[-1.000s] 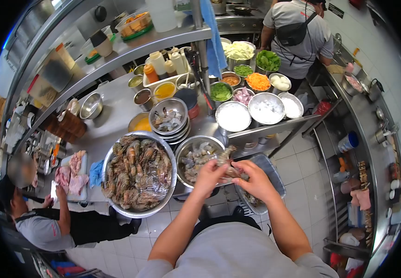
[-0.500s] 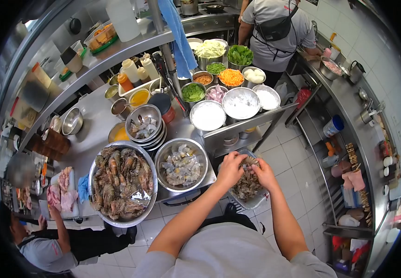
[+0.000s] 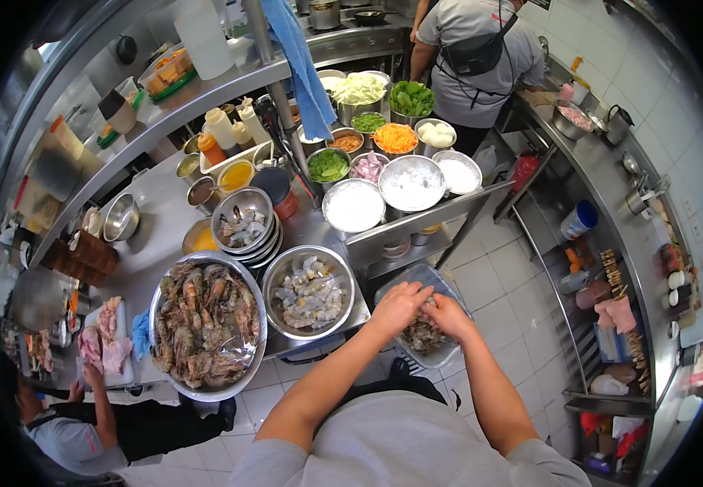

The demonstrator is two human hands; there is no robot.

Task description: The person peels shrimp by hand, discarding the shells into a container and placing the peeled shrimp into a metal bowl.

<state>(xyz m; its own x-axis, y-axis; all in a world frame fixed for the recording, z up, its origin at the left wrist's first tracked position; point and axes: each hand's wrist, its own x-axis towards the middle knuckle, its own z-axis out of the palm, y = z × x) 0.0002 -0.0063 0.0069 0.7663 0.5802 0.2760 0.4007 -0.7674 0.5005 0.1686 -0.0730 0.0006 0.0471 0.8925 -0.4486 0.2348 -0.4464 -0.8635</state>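
Both my hands are together over a clear plastic tub (image 3: 451, 355) of shrimp heads and shells (image 3: 423, 334). My left hand (image 3: 402, 308) and my right hand (image 3: 449, 316) close their fingers around a shrimp (image 3: 430, 301), which they mostly cover. To the left, a steel bowl (image 3: 350, 284) holds peeled, greyish shrimp (image 3: 312, 294). Further left, a large steel basin (image 3: 260, 345) is heaped with whole, unpeeled shrimp (image 3: 205, 321).
A stack of steel bowls (image 3: 242, 219) stands behind the basin. Containers of shredded carrot (image 3: 396, 138), greens (image 3: 410, 98) and white powder (image 3: 354, 204) line the counter ahead. One person (image 3: 71, 434) handles raw meat (image 3: 106, 339) at lower left; another person (image 3: 469, 61) stands at the back.
My hands have drawn closer together and a little lower over the tub, covering more of the shrimp. The view has shifted slightly.
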